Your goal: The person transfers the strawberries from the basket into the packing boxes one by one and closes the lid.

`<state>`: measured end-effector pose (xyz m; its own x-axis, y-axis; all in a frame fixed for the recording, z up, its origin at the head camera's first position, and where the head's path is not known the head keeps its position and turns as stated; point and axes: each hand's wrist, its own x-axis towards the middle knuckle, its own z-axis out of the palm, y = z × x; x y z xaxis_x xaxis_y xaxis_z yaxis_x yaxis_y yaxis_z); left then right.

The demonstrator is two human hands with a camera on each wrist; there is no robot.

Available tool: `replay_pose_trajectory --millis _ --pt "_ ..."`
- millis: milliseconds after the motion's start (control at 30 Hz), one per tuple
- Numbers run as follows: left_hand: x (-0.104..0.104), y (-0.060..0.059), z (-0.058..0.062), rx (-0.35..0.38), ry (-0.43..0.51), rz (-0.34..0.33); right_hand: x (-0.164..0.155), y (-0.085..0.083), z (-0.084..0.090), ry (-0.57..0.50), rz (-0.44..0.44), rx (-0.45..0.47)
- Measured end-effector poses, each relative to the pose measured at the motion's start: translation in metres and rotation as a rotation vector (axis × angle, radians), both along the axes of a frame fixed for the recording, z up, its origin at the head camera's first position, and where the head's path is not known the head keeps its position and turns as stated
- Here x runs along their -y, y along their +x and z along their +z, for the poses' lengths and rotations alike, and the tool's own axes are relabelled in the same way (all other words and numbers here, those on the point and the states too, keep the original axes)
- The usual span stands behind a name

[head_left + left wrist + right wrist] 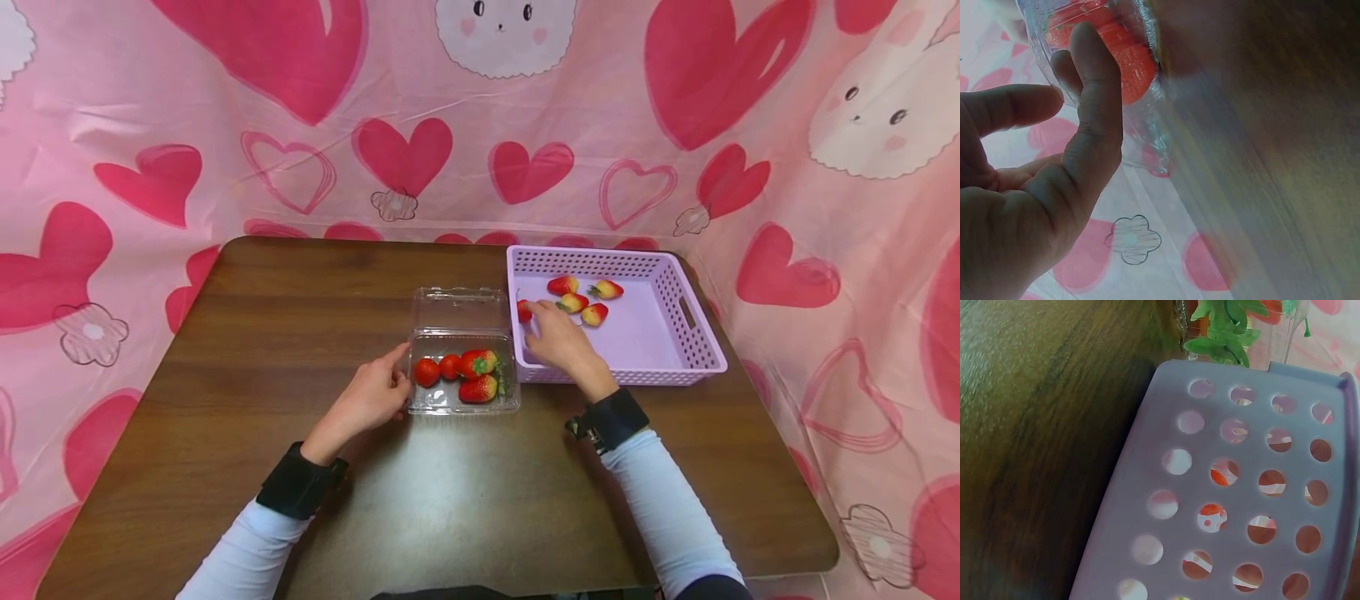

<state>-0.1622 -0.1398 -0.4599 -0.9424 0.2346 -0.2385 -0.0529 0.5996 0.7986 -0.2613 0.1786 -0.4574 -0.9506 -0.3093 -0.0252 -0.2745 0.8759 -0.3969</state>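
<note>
Red strawberry (523, 311) pinched in right hand (558, 340) fingers, over lilac basket (697, 342).

No legible text, label, brand, number or sign on any surface in these views.

A glossy clear plastic clamshell (463, 371) and matt lilac perforated plastic basket (693, 350) sit on smooth wood-grain table (285, 333).

Bare table (300, 333) is lying open left and near — the clear box (463, 367) and lilac basket (675, 333), touching, are blocking the right.
</note>
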Motion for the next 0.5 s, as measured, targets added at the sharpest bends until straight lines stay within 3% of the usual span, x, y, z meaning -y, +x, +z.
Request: replay_pose_trajectory --millis 500 --pt "-0.0001 0.0014 0.0001 -0.006 0.001 -0.002 0.001 -0.0058 -0.0032 0.015 0.02 0.067"
